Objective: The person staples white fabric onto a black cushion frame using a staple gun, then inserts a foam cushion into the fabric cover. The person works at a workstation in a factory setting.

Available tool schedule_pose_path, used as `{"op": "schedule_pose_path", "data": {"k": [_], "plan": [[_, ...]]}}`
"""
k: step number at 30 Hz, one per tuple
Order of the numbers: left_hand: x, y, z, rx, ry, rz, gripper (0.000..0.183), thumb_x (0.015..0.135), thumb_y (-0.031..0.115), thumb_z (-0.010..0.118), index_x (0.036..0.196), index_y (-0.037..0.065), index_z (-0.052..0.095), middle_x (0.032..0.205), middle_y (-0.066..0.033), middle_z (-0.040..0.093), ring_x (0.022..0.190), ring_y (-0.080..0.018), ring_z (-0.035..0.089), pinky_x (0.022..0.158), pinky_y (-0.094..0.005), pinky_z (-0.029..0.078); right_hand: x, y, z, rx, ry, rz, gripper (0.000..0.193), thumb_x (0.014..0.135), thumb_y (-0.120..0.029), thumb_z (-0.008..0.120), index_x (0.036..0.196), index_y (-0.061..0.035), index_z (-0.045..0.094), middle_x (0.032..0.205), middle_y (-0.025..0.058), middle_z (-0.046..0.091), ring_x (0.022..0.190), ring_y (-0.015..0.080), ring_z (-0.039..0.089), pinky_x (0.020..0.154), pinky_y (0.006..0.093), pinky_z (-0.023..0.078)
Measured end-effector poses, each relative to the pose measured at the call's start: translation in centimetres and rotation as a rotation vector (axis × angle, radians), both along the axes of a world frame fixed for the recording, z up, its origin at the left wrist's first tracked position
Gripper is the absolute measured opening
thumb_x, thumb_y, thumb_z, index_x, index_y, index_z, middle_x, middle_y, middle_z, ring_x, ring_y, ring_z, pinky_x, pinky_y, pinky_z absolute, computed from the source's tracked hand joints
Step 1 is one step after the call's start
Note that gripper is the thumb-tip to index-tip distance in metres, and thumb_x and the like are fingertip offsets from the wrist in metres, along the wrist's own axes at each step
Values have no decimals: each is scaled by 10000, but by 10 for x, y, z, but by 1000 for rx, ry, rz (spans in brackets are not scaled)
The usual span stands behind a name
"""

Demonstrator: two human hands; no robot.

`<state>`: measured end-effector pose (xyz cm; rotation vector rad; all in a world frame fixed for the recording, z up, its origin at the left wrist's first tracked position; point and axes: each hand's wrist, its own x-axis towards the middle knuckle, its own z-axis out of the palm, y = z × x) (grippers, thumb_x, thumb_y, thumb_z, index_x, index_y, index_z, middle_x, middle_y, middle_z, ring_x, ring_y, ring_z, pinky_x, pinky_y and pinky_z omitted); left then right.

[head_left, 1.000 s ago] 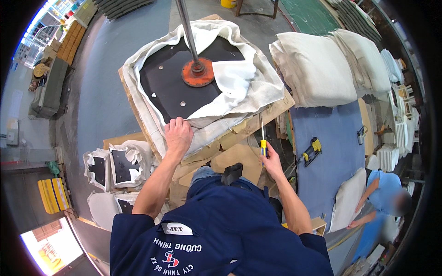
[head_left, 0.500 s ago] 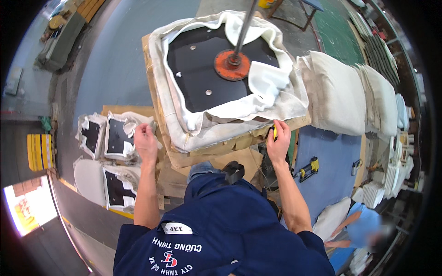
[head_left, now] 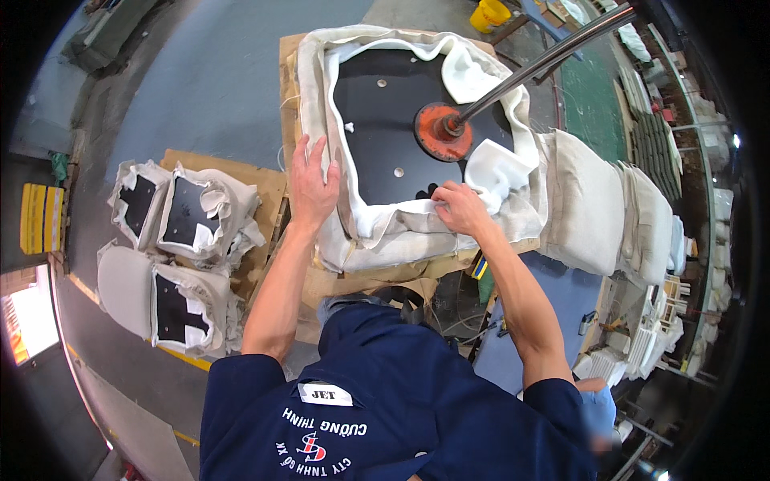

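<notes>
A square seat cushion [head_left: 377, 250] lies upside down before me, its beige fabric folded up around a black base panel [head_left: 373, 120]. White lining [head_left: 497, 168] bunches along the panel's edges. A metal rod with a round orange foot [head_left: 443, 132] stands on the panel. My left hand [head_left: 313, 180] is open against the cushion's left side, fingers spread upward. My right hand [head_left: 464, 208] has its fingers bent closed at the near inner edge, seemingly pinching the fabric there. A yellow-striped item [head_left: 480, 265] shows below the cushion beside my right forearm.
Several smaller cushions [head_left: 188, 293] with black undersides lie on the left. A stack of beige cushions [head_left: 587, 200] stands at the right, above a blue surface [head_left: 513, 329]. A yellow bucket [head_left: 490, 14] is at the far side. Another person [head_left: 595, 401] is at lower right.
My left hand has moved up onto the cushion's left side. My right hand has left the yellow-and-black tool it held and moved to the fabric's near inner edge. The view has shifted.
</notes>
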<state>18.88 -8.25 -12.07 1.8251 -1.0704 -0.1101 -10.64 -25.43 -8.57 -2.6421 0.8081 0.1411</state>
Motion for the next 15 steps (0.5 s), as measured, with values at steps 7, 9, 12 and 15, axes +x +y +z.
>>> {"op": "schedule_pose_path", "data": {"k": [7, 9, 12, 15], "plan": [[7, -19, -16, 36, -135, -83, 559, 893, 184, 667, 1442, 109, 587, 1506, -163, 505, 1467, -405, 388, 1215, -520, 300, 15, 0, 14, 15, 159, -74, 154, 824, -254, 689, 945, -175, 740, 1059, 24, 691, 994, 352, 658, 864, 501, 538], [6, -19, -16, 40, -142, -101, 549, 889, 184, 670, 1429, 111, 601, 1492, -155, 523, 1466, -405, 388, 1217, -522, 294, 11, -2, 4, 69, 124, -82, 157, 821, -245, 682, 927, -152, 752, 1022, 54, 696, 965, 354, 668, 849, 486, 547], [7, -17, -16, 41, -152, -106, 534, 884, 189, 675, 1410, 115, 619, 1476, -140, 543, 1465, -404, 391, 1217, -523, 291, 18, -6, 13, 167, 246, -92, 187, 815, -233, 677, 926, -118, 775, 971, 113, 699, 927, 359, 682, 836, 454, 558], [10, -17, -15, 41, -150, -117, 530, 877, 194, 680, 1398, 120, 627, 1470, -130, 549, 1467, -401, 389, 1216, -519, 291, 29, -2, 37, 337, 472, -151, 224, 803, -226, 689, 961, -102, 790, 1025, 149, 712, 978, 355, 690, 866, 415, 557]]}}
